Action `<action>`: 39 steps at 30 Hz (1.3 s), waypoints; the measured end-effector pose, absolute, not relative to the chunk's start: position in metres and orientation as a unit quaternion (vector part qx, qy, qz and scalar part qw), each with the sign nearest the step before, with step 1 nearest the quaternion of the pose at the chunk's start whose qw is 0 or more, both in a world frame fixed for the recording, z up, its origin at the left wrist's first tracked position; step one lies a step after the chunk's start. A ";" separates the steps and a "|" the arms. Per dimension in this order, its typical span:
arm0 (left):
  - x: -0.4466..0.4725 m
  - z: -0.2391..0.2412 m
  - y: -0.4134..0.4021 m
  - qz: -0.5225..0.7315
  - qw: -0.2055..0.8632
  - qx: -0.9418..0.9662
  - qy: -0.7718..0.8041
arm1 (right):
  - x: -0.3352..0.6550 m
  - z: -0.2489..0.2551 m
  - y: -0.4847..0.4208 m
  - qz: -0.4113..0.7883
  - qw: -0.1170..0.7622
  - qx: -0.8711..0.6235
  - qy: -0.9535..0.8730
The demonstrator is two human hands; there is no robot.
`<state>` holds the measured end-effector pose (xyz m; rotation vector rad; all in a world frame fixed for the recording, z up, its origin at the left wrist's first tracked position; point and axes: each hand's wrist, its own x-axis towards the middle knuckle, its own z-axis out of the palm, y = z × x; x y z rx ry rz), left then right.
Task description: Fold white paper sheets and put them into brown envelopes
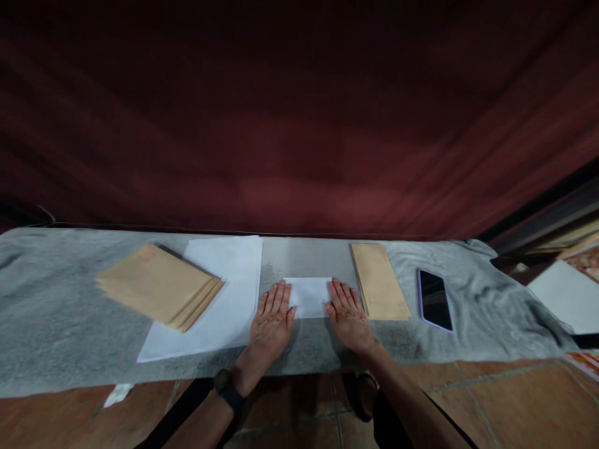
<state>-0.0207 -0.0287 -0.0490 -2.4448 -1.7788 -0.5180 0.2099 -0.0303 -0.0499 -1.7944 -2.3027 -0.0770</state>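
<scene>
A small white sheet of paper (309, 298), which looks folded, lies flat on the grey cloth between my two hands. My left hand (272, 321) rests palm down on its left end, fingers stretched forward. Over the right end lies my right hand (349, 317), also flat, its fingers slightly spread. Just right of that hand is a small stack of brown envelopes (381, 280). To the left, larger white sheets (234, 305) lie in a pile, partly covered by a fanned stack of brown envelopes (156, 284).
A phone with a purple case (435, 299) lies right of the envelopes. The grey cloth (56, 312) covers the long table and is wrinkled at the right. A dark red curtain (299, 156) hangs behind it. Below are floor tiles (505, 399) and a white scrap (118, 394).
</scene>
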 end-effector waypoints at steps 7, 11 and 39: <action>-0.026 -0.045 -0.033 -0.158 0.036 -0.785 -0.598 | 0.216 -0.050 -0.031 -0.041 0.117 -0.627 -0.769; -0.020 -0.038 -0.035 -0.167 0.050 -0.784 -0.596 | 0.208 -0.042 -0.032 -0.047 0.145 -0.620 -0.770; 0.002 -0.031 -0.057 -0.157 -0.007 -0.860 -0.485 | 0.184 -0.041 -0.051 0.006 0.153 -0.554 -0.819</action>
